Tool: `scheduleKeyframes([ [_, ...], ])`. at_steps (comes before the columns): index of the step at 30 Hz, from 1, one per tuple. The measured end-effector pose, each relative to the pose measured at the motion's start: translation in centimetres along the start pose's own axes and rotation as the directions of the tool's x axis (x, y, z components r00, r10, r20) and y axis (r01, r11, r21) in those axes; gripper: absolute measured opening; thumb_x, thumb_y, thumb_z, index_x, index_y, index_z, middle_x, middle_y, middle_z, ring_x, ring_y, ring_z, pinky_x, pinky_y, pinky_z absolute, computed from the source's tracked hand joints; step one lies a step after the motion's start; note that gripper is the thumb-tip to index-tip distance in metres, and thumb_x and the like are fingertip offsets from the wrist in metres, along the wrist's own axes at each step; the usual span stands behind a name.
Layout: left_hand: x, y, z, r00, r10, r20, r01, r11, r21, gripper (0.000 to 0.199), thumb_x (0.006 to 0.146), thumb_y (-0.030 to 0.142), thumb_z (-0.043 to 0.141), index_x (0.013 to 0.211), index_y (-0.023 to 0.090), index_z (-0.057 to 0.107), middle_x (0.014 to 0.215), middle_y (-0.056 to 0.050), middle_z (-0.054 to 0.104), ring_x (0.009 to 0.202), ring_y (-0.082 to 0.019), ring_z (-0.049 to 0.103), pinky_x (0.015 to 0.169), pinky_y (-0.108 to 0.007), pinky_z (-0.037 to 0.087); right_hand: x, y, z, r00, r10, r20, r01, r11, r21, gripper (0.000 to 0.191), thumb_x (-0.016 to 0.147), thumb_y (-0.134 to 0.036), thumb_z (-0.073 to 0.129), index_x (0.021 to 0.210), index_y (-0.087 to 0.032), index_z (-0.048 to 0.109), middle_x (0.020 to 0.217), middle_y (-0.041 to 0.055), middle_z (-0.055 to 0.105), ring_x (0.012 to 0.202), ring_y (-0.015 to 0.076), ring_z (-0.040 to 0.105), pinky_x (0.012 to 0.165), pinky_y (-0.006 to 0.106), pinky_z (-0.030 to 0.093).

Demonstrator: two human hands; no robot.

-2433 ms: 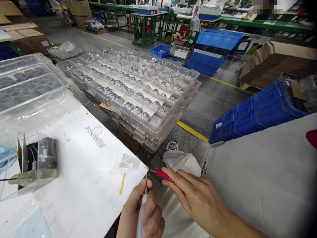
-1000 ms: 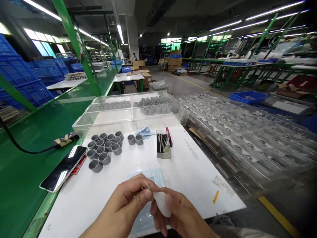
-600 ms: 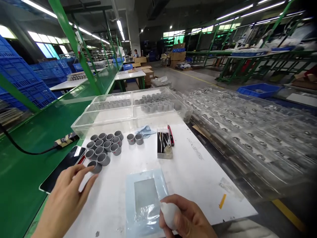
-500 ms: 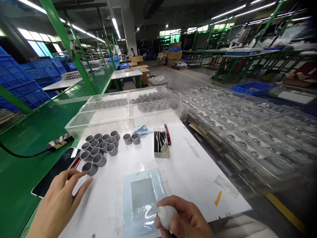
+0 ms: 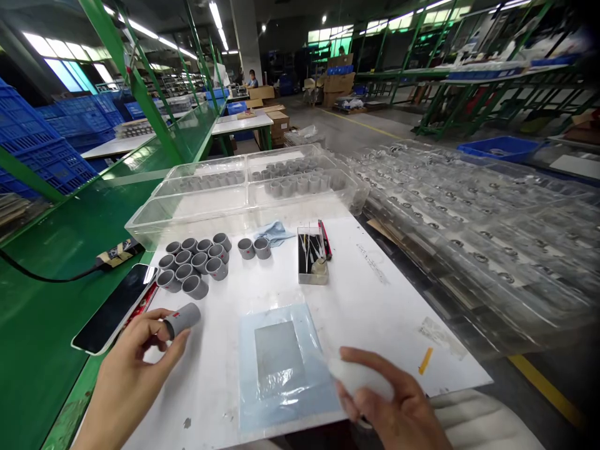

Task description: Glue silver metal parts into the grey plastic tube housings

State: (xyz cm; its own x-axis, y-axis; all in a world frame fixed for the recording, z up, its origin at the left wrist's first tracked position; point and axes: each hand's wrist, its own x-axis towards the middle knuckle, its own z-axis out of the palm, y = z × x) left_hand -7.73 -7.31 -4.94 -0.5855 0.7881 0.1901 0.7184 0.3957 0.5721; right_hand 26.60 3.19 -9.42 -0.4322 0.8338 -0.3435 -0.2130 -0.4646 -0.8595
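Head cam, one view. Items:

1. Left hand (image 5: 126, 369): thumb + fingers pressed together, pinching a grey plastic cyl. cup w/ red mark (image 5: 184, 320) at its near end. Cup lies tilted, off the table, just in front of the cluster. Vs. prior frame: hand was spread, cup stood on table; now lifted.

2. Right hand (image 5: 396, 400): fingers curled over a white soft-plastic squeeze bulb (image 5: 360, 379), grip looser-looking than prior frame's fist. Bulb now sits just right of the sheet, no longer over it.

3. Pale-blue plastic sheet w/ clear rect. window (image 5: 281, 369): flat on white work table (image 5: 403, 331), btwn both hands.

4. Cluster of upright grey cups (image 5: 192, 262): ahead of left hand. Two more grey cups (image 5: 253, 248) stand apart, to its right.

5. Light-blue cloth (image 5: 274, 233): just behind those two.

6. Clear acrylic box of thin tools (image 5: 312, 265): red-and-black knife (image 5: 324, 239) touching its far right side.

7. Black smartphone (image 5: 112, 307): at table's left edge, near left hand.

8. Clear plastic tray of grey cups (image 5: 244, 187): table's far end.

9. Stacked clear trays of metal parts (image 5: 469, 231): right of table.
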Motion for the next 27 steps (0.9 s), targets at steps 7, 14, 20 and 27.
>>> scheduleKeyframes([
  [7, -3.9, 5.8, 3.3, 0.860, -0.125, 0.495, 0.437, 0.681, -0.587, 0.038, 0.085, 0.037, 0.082, 0.121, 0.031, 0.073, 0.130, -0.006, 0.066, 0.077, -0.013, 0.065, 0.068, -0.024, 0.056, 1.8, -1.6, 0.4, 0.876, -0.448, -0.179, 0.421, 0.891, -0.172, 0.033, 0.095, -0.057, 0.068, 0.093, -0.024, 0.070, 0.061, -0.0023, 0.048, 0.054, 0.0148, 0.046, 0.053, 0.031, 0.044],
  [14, -4.5, 6.1, 5.3, 0.794, -0.093, 0.601, 0.515, 0.629, -0.583, 0.045, 0.073, 0.033, 0.093, 0.115, 0.030, 0.075, 0.099, -0.004, 0.077, 0.067, -0.014, 0.063, 0.058, -0.021, 0.050, 0.8, -0.3, 2.4, 0.733, -0.664, -0.149, 0.560, 0.713, -0.422, 0.035, 0.102, -0.052, 0.060, 0.096, -0.022, 0.075, 0.079, 0.0053, 0.069, 0.063, 0.0184, 0.060, 0.052, 0.030, 0.048],
  [20, -4.0, 5.7, 4.7, 0.748, -0.027, 0.663, 0.506, 0.669, -0.544, 0.049, 0.083, 0.059, 0.080, 0.119, 0.026, 0.073, 0.070, -0.003, 0.076, 0.063, -0.016, 0.063, 0.065, -0.024, 0.053, 0.5, 0.7, 3.8, 0.666, -0.744, 0.058, 0.695, 0.590, -0.411, 0.026, 0.102, -0.044, 0.063, 0.112, -0.024, 0.075, 0.077, 0.0045, 0.070, 0.067, 0.0221, 0.065, 0.056, 0.034, 0.049],
  [27, -4.5, 6.2, 4.9, 0.822, -0.038, 0.568, 0.430, 0.695, -0.576, 0.035, 0.074, 0.042, 0.092, 0.107, 0.034, 0.084, 0.113, -0.005, 0.077, 0.084, -0.019, 0.069, 0.066, -0.023, 0.056, 1.2, 1.3, 4.4, 0.629, -0.775, 0.062, 0.736, 0.568, -0.369, 0.016, 0.098, -0.032, 0.062, 0.101, -0.021, 0.073, 0.080, 0.0059, 0.070, 0.066, 0.0213, 0.061, 0.056, 0.036, 0.045],
])
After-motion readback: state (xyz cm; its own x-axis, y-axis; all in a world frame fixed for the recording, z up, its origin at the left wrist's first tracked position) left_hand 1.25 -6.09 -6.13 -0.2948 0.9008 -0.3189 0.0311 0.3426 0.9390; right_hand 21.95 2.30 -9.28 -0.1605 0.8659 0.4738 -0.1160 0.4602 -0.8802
